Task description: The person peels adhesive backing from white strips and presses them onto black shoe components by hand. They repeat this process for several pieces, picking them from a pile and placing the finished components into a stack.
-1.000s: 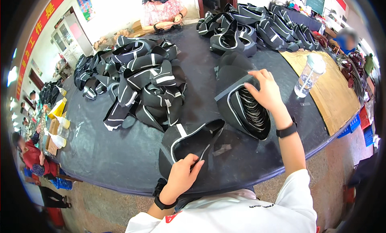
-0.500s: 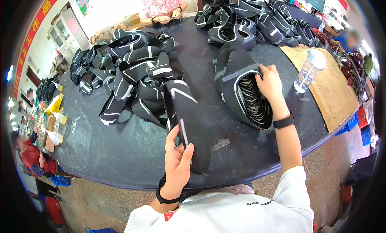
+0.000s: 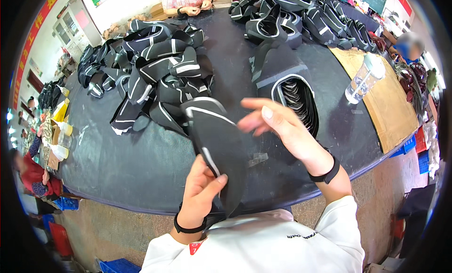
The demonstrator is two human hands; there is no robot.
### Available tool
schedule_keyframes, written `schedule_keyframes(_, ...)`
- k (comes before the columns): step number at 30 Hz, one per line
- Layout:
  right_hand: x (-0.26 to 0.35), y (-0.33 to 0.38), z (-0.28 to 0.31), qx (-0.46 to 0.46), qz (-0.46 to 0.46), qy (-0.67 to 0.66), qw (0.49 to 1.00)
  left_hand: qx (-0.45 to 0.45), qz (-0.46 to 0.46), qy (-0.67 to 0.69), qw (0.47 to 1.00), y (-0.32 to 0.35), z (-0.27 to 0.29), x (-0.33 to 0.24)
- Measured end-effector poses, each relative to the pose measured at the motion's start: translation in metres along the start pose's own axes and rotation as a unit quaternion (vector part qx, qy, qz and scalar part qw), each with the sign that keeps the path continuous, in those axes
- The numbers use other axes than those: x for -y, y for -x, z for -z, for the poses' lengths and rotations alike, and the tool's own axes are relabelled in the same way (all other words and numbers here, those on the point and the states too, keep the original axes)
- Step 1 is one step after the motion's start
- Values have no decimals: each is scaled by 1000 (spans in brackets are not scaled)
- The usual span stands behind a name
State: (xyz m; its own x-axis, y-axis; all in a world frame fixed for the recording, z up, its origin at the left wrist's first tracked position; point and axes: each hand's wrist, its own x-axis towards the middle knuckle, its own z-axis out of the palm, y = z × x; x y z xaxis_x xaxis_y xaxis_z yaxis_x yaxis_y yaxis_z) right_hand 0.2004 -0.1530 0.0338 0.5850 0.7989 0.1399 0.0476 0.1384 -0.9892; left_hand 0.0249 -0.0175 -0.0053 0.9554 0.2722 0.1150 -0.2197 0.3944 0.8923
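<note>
A black, curved piece with white strips along its edges, apparently a shoe upper, stands tilted over the near side of the table. Its lower edge is pinched between the thumb and fingers of my left hand. My right hand hovers just right of this piece, empty, with its fingers stretched out toward the piece's edge. Behind my right hand lies a nested stack of similar black pieces, its many layered edges showing in the opening. The piece hides part of my left fingers.
A loose heap of black pieces covers the table's left middle. More stacks lie at the far right. A clear bottle stands beside flat cardboard. Another person's hands are at the far edge. Squeeze bottles line the left.
My right hand has left the nested stack and moved left and nearer, toward the piece in my left hand. The piece has shifted slightly, still held.
</note>
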Motion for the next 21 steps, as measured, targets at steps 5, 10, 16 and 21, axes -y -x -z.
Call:
schedule_keyframes(5, 18, 1, -30, 81, -51, -254, 962, 100, 39, -68, 992, 7, -4, -5)
schedule_keyframes(10, 24, 15, -36, 143, 256, 107, 950, 64, -130, 91, 985, 13, 6, -19)
schedule_keyframes(16, 25, 19, -42, 56, 353, 305, 883, -40, -174, 19, 984, 2, -11, -43)
schedule_keyframes(21, 28, 7, -30, -9, 481, 393, 783, -46, -139, -76, 986, -7, -7, -41)
